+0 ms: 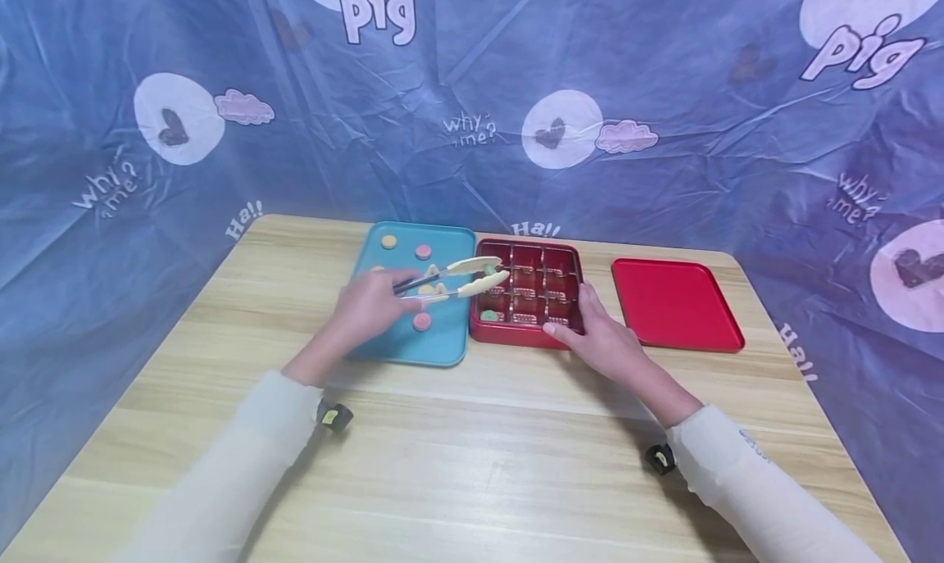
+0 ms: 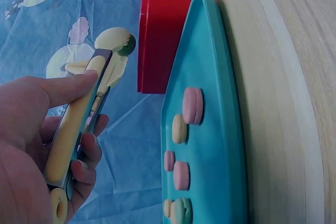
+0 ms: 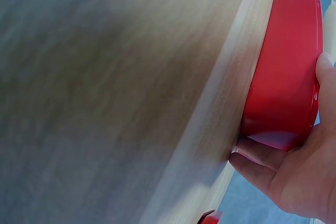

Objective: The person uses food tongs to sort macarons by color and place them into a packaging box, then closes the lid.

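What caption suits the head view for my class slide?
Left hand grips tongs holding a green macaron over a nine-compartment red box held by the right hand.

Grips cream-tipped tongs (image 2: 70, 129) in left hand (image 1: 372, 305), with green macaron (image 2: 127, 45) between tips. Holds open-topped, nine-compartment red box (image 1: 516, 334) below tips with right hand (image 1: 608, 342).
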`<move>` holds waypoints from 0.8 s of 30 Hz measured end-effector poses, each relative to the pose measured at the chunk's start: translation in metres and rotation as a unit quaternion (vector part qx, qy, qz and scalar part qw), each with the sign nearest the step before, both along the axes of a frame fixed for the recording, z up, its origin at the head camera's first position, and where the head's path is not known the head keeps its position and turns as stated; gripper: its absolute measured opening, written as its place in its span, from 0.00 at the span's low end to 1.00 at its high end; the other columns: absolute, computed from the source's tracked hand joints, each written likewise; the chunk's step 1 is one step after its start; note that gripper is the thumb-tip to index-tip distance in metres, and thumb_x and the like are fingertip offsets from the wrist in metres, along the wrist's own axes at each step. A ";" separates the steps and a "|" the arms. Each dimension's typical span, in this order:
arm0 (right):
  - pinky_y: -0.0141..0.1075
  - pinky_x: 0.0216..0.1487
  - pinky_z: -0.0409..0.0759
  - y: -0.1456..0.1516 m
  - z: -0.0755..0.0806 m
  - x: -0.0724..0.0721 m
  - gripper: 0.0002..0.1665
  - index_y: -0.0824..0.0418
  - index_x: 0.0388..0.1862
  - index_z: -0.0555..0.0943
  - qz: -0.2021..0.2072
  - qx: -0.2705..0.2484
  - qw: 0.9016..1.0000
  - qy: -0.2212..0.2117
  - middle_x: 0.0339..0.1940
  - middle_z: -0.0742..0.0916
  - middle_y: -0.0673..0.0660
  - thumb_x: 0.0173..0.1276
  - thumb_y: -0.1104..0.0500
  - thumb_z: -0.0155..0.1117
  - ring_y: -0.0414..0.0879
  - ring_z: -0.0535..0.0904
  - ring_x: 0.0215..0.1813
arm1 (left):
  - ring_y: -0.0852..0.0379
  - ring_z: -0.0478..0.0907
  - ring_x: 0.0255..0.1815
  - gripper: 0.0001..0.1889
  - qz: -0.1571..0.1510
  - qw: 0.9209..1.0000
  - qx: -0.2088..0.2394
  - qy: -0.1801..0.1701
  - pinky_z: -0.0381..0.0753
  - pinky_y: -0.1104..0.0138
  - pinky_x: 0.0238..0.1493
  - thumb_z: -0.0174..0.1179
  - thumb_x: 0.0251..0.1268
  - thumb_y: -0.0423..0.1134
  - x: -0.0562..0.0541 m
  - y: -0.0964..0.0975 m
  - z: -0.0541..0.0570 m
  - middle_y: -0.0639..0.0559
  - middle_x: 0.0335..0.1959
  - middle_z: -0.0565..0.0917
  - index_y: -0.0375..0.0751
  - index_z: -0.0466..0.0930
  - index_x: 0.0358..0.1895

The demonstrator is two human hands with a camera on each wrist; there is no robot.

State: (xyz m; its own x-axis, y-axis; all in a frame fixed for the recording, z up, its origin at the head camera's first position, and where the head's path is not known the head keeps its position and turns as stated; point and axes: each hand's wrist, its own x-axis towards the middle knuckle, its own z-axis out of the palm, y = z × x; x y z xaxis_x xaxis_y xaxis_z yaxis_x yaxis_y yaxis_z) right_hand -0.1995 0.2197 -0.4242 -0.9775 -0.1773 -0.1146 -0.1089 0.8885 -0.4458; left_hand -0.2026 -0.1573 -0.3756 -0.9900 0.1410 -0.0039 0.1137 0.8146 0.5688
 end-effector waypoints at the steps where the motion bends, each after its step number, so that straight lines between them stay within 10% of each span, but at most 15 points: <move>1: 0.72 0.67 0.62 0.000 0.000 0.000 0.67 0.54 0.84 0.32 0.000 0.001 1.000 0.000 0.86 0.45 0.59 0.65 0.21 0.50 0.66 0.55 0.81 | 0.51 0.75 0.38 0.28 0.001 1.000 0.006 -0.002 0.71 0.61 0.33 0.71 0.59 0.52 -0.001 0.002 -0.001 0.51 0.47 0.87 0.59 0.81 0.65; 24: 0.72 0.65 0.65 -0.001 0.001 0.000 0.66 0.52 0.84 0.32 -0.003 0.000 1.000 -0.003 0.86 0.45 0.57 0.65 0.21 0.51 0.67 0.59 0.79 | 0.52 0.66 0.24 0.32 0.002 0.999 0.026 -0.044 0.65 0.61 0.25 0.70 0.60 0.55 -0.009 0.013 -0.008 0.50 0.27 0.74 0.57 0.76 0.69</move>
State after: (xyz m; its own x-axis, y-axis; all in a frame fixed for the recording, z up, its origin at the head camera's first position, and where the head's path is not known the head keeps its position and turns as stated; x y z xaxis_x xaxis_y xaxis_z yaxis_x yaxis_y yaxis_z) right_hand -0.1994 0.2187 -0.4232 -0.9779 -0.1709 -0.1201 -0.1005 0.8892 -0.4464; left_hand -0.2121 -0.1438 -0.3832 -0.9868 0.1386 -0.0835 0.0577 0.7837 0.6185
